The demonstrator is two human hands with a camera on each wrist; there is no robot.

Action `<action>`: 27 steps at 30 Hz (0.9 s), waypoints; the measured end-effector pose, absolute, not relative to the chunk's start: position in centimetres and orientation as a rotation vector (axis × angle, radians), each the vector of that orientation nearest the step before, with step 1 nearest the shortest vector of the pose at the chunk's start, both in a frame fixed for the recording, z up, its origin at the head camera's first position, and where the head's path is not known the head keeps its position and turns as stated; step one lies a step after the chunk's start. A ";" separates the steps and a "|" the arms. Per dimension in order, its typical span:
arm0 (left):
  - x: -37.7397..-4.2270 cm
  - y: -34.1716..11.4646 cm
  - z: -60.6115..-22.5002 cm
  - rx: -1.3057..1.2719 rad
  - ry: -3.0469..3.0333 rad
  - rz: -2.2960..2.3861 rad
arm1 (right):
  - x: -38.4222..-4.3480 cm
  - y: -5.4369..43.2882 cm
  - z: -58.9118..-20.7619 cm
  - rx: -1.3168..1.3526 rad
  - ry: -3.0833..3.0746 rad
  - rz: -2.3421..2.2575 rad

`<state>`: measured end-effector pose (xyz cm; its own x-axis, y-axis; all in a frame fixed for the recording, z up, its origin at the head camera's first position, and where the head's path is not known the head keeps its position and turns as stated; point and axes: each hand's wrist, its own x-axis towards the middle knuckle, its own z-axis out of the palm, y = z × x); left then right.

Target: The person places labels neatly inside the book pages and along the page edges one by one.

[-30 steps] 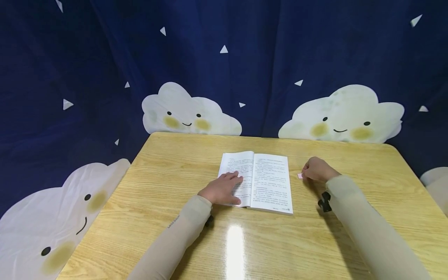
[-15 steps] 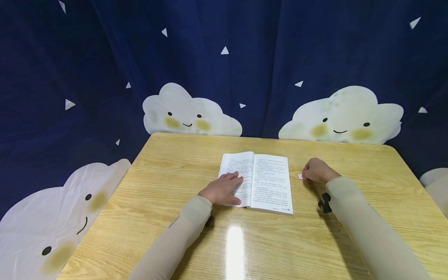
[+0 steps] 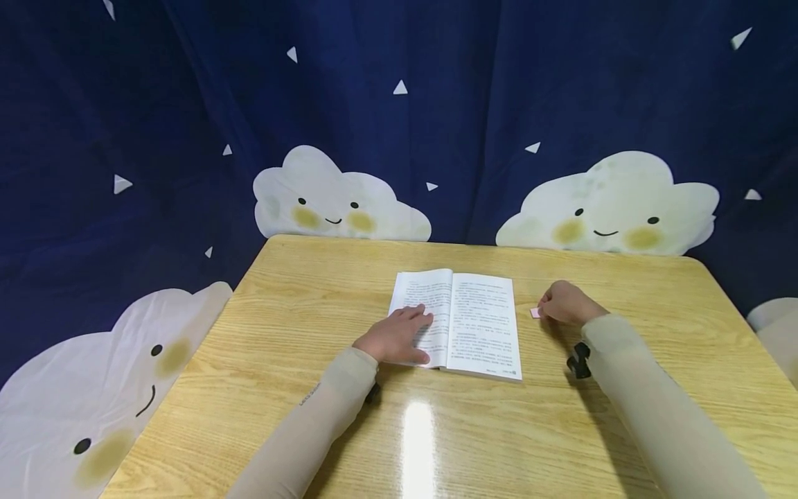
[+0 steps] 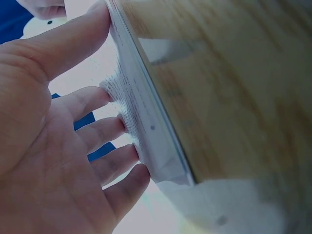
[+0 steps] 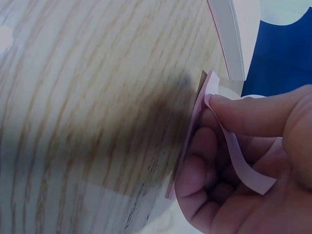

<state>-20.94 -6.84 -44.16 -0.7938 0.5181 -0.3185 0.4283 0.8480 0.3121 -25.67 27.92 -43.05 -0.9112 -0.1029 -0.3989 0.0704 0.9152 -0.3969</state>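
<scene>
free: tabletop [image 3: 299,305] left of book [image 3: 483,326], and between sleeves [image 3: 312,423] | narrow: book to pink paper [image 5: 239,158] | blocked: left page by left hand [image 3: 395,337] | under right hand [image 3: 567,303]: perhaps slight clearance, shadowed

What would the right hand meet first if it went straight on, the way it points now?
Past the pink paper strip it pinches, the right hand would probably meet the right edge of the open book first; the hand's height is unclear, so it might pass above.
</scene>
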 end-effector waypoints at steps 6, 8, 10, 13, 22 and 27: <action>-21.0 -6.8 -44.1 0.705 2.628 0.305 | -25.6 28.0 -43.0 -0.033 2.660 -0.572; -21.0 -6.8 -44.1 0.703 2.627 0.304 | -25.6 28.0 -43.0 -0.027 2.657 -0.574; -21.0 -6.8 -44.1 0.702 2.626 0.303 | -25.6 28.0 -43.0 -0.017 2.651 -0.579; -21.0 -6.8 -44.1 0.698 2.624 0.306 | -25.7 28.0 -43.1 -0.008 2.647 -0.582; -21.0 -6.9 -44.0 0.694 2.619 0.317 | -25.7 28.3 -42.8 -0.016 2.641 -0.613; -21.0 -6.8 -44.0 0.689 2.620 0.318 | -25.7 28.4 -42.9 -0.052 2.643 -0.610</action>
<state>-21.04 -6.83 -43.96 -0.7931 0.5118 -0.3302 0.4181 0.8517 0.3160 -25.71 28.40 -42.90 -0.9088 -0.1294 -0.3966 0.0577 0.9026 -0.4265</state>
